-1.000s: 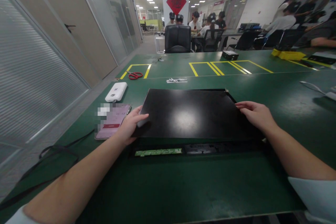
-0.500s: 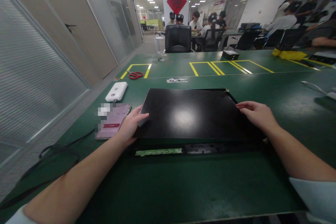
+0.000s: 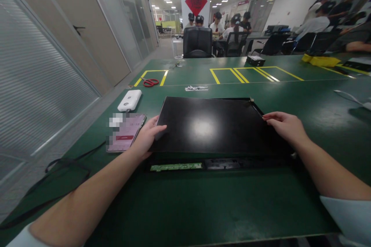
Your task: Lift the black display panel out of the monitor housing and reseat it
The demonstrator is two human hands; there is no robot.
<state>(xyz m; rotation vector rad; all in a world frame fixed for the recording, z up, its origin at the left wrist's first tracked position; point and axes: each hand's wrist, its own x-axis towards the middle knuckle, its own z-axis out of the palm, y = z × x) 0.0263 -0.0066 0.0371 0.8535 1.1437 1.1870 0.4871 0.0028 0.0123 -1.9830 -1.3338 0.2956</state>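
Observation:
A flat black screen panel (image 3: 199,123) lies tilted over a black frame (image 3: 226,163), its left side raised. Along the frame's near side shows a narrow green circuit board (image 3: 176,166). My left hand (image 3: 148,136) grips the panel's left edge, thumb on top and fingers underneath. At the right edge, my right hand (image 3: 282,125) is closed in a pinch where panel and frame meet. The fingertips there partly hide what they hold, but they appear to be on the panel's edge.
Left of the panel lie a phone (image 3: 126,133), a white power bank (image 3: 130,100) and a black cable (image 3: 66,164). Beyond are red scissors (image 3: 150,82), small white pieces (image 3: 196,88) and a black box (image 3: 255,60). A white cable (image 3: 348,96) lies right. People sit at far tables.
The view has shifted slightly. Both hands keep their places at the panel's edges, and the panel has barely moved.

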